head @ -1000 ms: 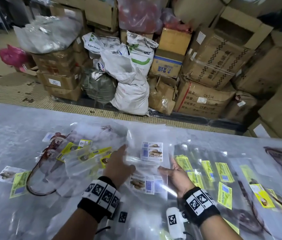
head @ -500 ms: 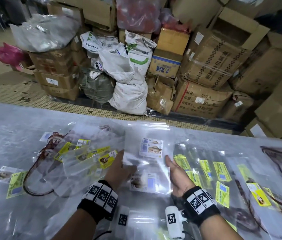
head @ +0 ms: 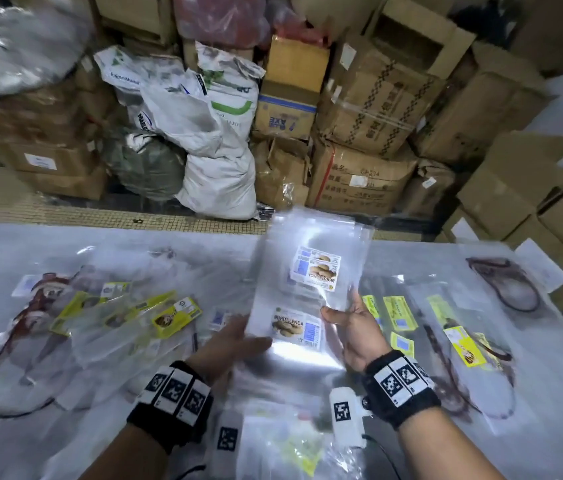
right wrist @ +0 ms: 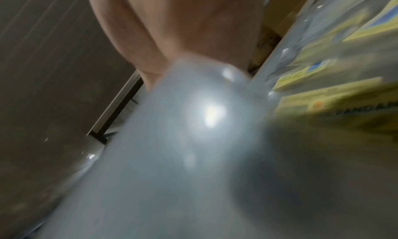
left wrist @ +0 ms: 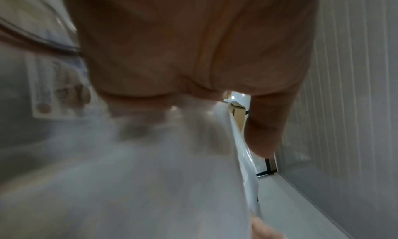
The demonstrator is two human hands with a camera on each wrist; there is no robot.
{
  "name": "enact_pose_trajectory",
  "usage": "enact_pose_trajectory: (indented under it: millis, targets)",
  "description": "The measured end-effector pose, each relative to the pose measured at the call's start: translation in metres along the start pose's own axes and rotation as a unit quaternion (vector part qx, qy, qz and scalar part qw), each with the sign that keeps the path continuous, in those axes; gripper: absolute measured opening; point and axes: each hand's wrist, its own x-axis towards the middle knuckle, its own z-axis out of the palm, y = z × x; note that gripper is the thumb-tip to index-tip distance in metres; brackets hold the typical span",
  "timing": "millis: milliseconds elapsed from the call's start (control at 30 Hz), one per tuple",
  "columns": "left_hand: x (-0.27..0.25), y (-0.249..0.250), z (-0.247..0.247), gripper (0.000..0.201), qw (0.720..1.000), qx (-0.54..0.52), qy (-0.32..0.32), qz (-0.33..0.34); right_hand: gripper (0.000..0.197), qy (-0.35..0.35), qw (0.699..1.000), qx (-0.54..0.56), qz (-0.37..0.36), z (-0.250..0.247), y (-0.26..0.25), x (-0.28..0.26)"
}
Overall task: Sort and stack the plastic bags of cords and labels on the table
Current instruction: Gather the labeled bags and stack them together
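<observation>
We hold a stack of clear bags [head: 311, 271] up off the desk [head: 48, 244], between both hands. Our left hand [head: 224, 344] grips its lower left edge, thumb on top and the other fingers hidden beneath the plastic. Our right hand [head: 352, 327] takes the right edge, thumb pressed onto the front and the rest of the fingers behind. Two white biscuit labels [head: 316, 268] show through the upper part of the stack, and another [head: 295, 329] sits lower down between our thumbs. To the left, loose bags with yellow labels [head: 176, 313] and a dark red cord [head: 17, 341] lie scattered on the desk. To the right, more bags with yellow labels [head: 399, 313] lie in a row. Both wrist views are blurred; in them we make out only palm and plastic.
</observation>
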Motion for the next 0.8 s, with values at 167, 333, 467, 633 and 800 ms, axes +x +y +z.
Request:
enact_pose_trajectory:
  millis: [167,333,467,633,800]
  targets:
    - [0.004,0.009,0.028,0.013,0.985,-0.165,0.016,-0.036,0.072,0.111,0.987,0.099,-0.058,-0.031,-0.012,-0.012]
    - [0.020,-0.008,0.075,0.065,0.962,-0.267,-0.044,-0.043,0.057,0.239,0.957,0.157,-0.053,-0.074,-0.011,-0.010]
    - [0.043,-0.022,0.137,0.052,0.975,-0.209,0.046,-0.063,0.057,0.283,0.941,0.161,-0.087,-0.114,-0.023,-0.031]
    - [0.081,-0.051,0.212,0.044,0.984,-0.053,0.165,-0.036,0.070,0.275,0.939,0.181,-0.098,-0.178,-0.032,-0.061]
    - [0.107,-0.072,0.299,0.033,0.991,0.046,0.123,-0.021,0.055,0.269,0.937,0.213,-0.067,-0.270,-0.056,-0.105]
